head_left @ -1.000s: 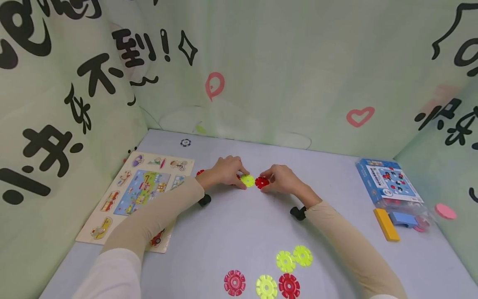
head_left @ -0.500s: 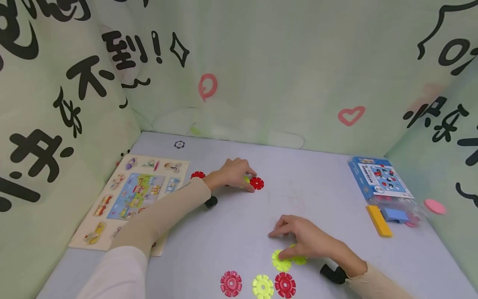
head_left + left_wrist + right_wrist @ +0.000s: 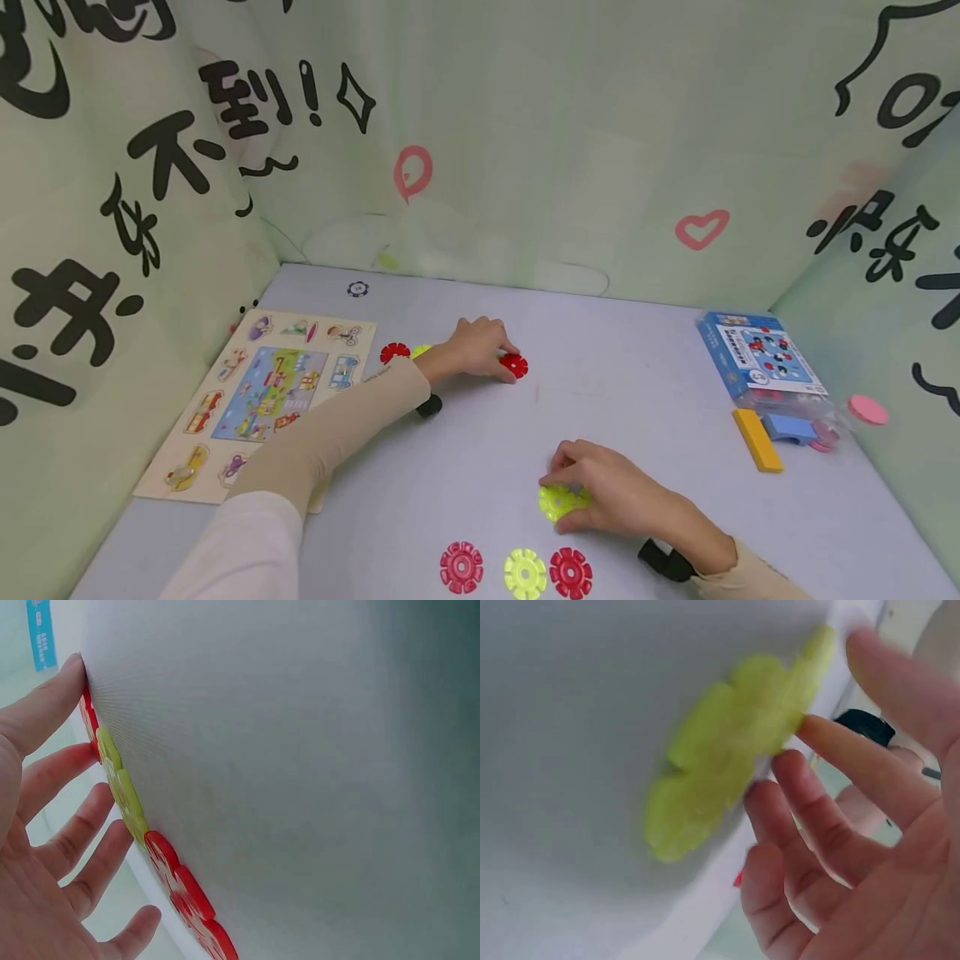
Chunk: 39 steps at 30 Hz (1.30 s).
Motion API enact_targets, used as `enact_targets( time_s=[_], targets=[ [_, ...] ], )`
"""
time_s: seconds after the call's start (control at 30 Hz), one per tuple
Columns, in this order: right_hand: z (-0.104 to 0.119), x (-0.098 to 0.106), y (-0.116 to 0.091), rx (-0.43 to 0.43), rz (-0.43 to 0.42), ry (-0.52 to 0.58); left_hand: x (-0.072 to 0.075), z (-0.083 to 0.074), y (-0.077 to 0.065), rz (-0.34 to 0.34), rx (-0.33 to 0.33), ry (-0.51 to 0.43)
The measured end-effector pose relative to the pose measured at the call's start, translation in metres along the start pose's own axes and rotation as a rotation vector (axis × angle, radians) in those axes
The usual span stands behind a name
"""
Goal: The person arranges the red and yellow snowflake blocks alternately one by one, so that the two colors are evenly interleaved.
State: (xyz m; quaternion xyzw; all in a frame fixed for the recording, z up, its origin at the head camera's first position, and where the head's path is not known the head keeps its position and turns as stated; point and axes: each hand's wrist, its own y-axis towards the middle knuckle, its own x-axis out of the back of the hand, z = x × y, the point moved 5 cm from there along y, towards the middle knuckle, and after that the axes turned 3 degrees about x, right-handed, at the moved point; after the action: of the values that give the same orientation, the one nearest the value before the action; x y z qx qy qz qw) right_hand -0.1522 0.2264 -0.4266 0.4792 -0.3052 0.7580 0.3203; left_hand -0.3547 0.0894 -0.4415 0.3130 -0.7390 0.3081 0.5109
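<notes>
My left hand (image 3: 472,348) is at the far end of a row of flat notched plastic discs, its thumb and index finger on the edges of a red disc (image 3: 514,366). Beyond that forearm show another red disc (image 3: 394,353) and a sliver of a yellow-green disc (image 3: 422,350). The left wrist view has yellow-green discs (image 3: 120,787) between red ones, with the other fingers alongside. Nearer the front, my right hand (image 3: 611,487) pinches a yellow-green disc (image 3: 558,502) between thumb and index finger. That disc is blurred in the right wrist view.
At the front lie a pinkish-red disc (image 3: 461,567), a yellow-green disc (image 3: 525,573) and a red disc (image 3: 571,572). A wooden picture puzzle board (image 3: 225,367) is at left. On the right are a blue box (image 3: 761,354), a yellow block (image 3: 757,440) and a blue block (image 3: 790,428).
My right hand has left the far row, come back toward the front right and taken hold of a yellow-green disc. My left hand has shifted slightly right, onto the end red disc.
</notes>
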Motion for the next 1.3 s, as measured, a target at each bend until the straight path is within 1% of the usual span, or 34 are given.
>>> enact_targets(
  time_s=[0.1,0.37,0.6,0.83,0.9,0.97,1.07,1.13,1.2,1.27,1.3],
  targets=[
    [0.0,-0.001,0.0,-0.003,0.02,-0.013,-0.001,0.001,0.001,-0.004,0.008,-0.002],
    [0.0,-0.001,0.004,-0.001,0.041,-0.014,-0.001,0.001,0.0,-0.01,0.024,-0.003],
    [0.003,-0.003,0.005,0.021,0.091,0.106,-0.001,0.0,0.0,-0.009,0.023,-0.008],
    [0.007,0.003,0.005,0.047,0.153,0.061,-0.001,0.001,-0.001,-0.008,0.03,-0.009],
    [0.007,0.005,0.007,0.053,0.155,0.057,0.0,0.002,-0.002,-0.007,0.033,-0.007],
    [0.004,0.008,0.011,0.055,0.137,0.056,0.001,0.002,-0.002,-0.004,0.032,-0.005],
    [-0.01,0.021,0.026,0.05,0.048,0.039,0.002,0.002,-0.003,-0.002,0.03,0.006],
    [-0.028,0.035,0.042,0.026,-0.037,0.027,0.002,0.001,-0.002,-0.002,0.032,0.018],
    [-0.052,0.048,0.06,-0.016,-0.122,0.015,0.001,0.001,0.0,-0.003,0.037,0.025],
    [-0.075,0.057,0.078,-0.083,-0.175,0.02,0.0,0.0,0.001,0.0,0.037,0.025],
    [-0.087,0.061,0.085,-0.116,-0.186,0.026,-0.001,-0.001,0.002,0.002,0.037,0.02]
  ],
)
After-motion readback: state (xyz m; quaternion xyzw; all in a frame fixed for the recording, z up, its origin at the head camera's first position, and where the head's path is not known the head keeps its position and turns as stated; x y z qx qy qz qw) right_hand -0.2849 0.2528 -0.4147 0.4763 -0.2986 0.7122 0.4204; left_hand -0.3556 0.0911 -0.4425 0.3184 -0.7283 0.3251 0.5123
